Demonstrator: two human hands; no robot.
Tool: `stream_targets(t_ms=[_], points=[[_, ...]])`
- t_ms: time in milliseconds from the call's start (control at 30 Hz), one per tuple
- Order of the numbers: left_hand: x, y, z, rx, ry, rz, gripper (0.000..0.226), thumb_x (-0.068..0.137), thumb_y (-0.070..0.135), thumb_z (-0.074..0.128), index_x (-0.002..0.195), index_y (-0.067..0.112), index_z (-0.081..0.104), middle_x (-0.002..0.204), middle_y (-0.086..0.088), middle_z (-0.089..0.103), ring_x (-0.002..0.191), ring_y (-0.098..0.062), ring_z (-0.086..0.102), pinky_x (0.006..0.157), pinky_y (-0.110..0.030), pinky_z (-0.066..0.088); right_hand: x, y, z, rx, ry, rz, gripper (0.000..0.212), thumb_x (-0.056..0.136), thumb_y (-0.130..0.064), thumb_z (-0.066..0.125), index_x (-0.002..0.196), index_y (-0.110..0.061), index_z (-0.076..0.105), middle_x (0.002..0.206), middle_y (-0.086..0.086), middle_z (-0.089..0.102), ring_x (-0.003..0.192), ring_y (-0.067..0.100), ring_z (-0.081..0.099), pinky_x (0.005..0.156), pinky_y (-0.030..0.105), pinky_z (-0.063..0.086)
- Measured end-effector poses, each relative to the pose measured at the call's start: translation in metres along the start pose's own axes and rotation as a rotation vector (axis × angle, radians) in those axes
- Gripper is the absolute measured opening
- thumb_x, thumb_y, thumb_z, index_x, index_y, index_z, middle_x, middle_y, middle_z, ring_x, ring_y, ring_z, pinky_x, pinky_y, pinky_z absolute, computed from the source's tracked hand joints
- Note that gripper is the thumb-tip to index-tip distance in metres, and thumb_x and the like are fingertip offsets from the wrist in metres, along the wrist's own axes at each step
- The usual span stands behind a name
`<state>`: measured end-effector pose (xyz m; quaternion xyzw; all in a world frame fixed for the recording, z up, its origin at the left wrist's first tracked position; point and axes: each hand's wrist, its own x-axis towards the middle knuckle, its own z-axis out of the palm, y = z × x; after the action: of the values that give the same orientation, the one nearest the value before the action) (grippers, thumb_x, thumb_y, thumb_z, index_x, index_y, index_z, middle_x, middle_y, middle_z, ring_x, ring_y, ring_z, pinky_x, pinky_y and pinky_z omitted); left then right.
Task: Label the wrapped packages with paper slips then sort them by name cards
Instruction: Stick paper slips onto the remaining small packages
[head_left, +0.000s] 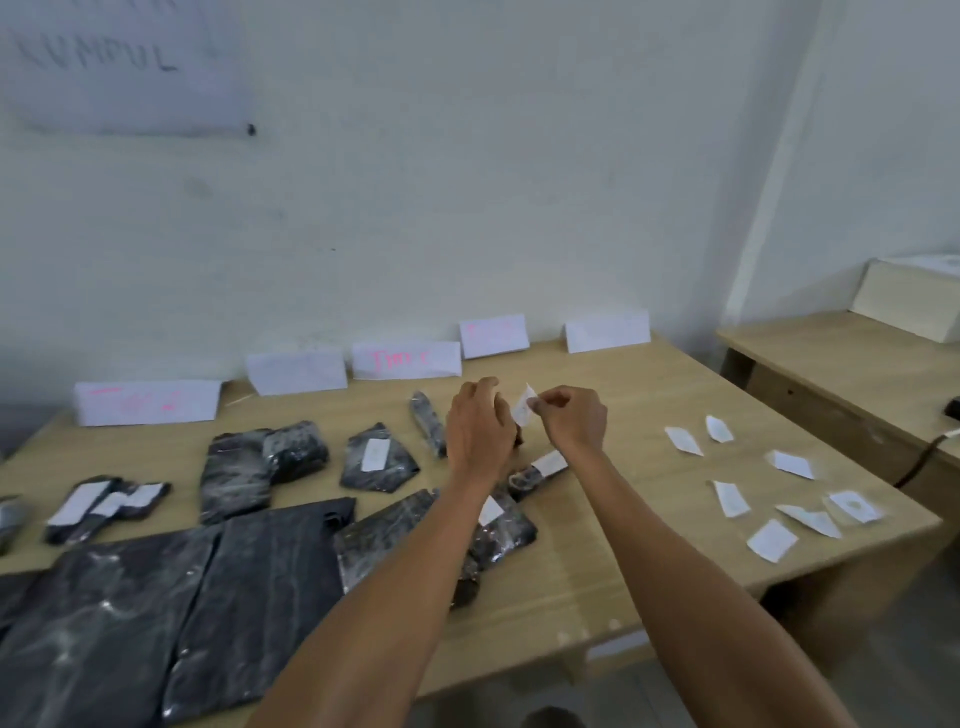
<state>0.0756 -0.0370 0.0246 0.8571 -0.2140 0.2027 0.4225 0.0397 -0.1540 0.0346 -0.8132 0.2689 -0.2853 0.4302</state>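
My right hand (574, 418) pinches a small white paper slip (523, 405) above the table's middle. My left hand (480, 423) is beside it with fingers curled round a dark wrapped package (518, 436), mostly hidden behind the hand. Several black wrapped packages lie on the table, some bearing white slips: one (378, 460) in the middle, one (537, 470) under my wrists, one (104, 504) at the left. Several loose paper slips (730, 499) lie at the right. Folded white name cards (405, 359) stand along the wall.
A large black plastic sheet (156, 613) covers the table's (597, 571) near left. A second desk (841, 364) with a white box (909, 301) stands at the right, with a gap between the desks. The wall runs right behind the name cards.
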Motion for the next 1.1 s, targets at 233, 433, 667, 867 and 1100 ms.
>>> stream_targets(t_ms=[233,433,667,867,1100], points=[[0.013,-0.038,-0.038,-0.159,-0.061,-0.274,0.050,0.088,0.035,0.065,0.130,0.013,0.052,0.083,0.000,0.066,0.090,-0.018,0.062,0.084,-0.030,0.045,-0.015,-0.030,0.046,0.062,-0.035,0.046,0.014,0.082,-0.029,0.072,0.086,-0.017,0.078,0.078,-0.003,0.072,0.075,0.011,0.062,0.068,0.023,0.046],[0.019,-0.041,-0.039,-0.209,-0.020,-0.362,0.049,0.084,0.026,0.070,0.128,0.013,0.052,0.072,0.009,0.058,0.104,-0.021,0.059,0.093,-0.036,0.047,-0.010,-0.035,0.050,0.169,-0.038,0.161,0.012,0.081,-0.026,0.072,0.080,-0.016,0.079,0.081,-0.003,0.074,0.082,0.013,0.064,0.077,0.028,0.052],[0.016,-0.029,-0.039,-0.279,-0.026,-0.343,0.060,0.080,0.037,0.073,0.130,0.012,0.052,0.074,0.005,0.065,0.070,0.004,0.047,0.080,-0.010,0.040,-0.009,-0.031,0.051,0.191,-0.044,0.224,0.010,0.076,-0.027,0.074,0.069,-0.020,0.077,0.087,0.000,0.075,0.090,0.019,0.066,0.085,0.036,0.055],[0.012,-0.023,-0.041,-0.319,-0.041,-0.352,0.058,0.082,0.020,0.073,0.134,0.009,0.049,0.072,0.005,0.064,0.065,0.007,0.051,0.059,0.004,0.034,-0.011,-0.033,0.047,0.205,-0.028,0.240,0.025,0.078,-0.025,0.074,0.054,-0.028,0.067,0.088,0.004,0.075,0.088,0.020,0.065,0.085,0.035,0.055],[0.011,-0.021,-0.038,-0.290,-0.031,-0.372,0.046,0.091,0.015,0.060,0.135,0.011,0.048,0.070,0.007,0.058,0.067,0.014,0.039,0.072,-0.014,0.032,-0.013,-0.030,0.046,0.228,-0.045,0.246,0.020,0.077,-0.026,0.074,0.057,-0.027,0.071,0.078,-0.001,0.074,0.087,0.016,0.066,0.084,0.032,0.054]])
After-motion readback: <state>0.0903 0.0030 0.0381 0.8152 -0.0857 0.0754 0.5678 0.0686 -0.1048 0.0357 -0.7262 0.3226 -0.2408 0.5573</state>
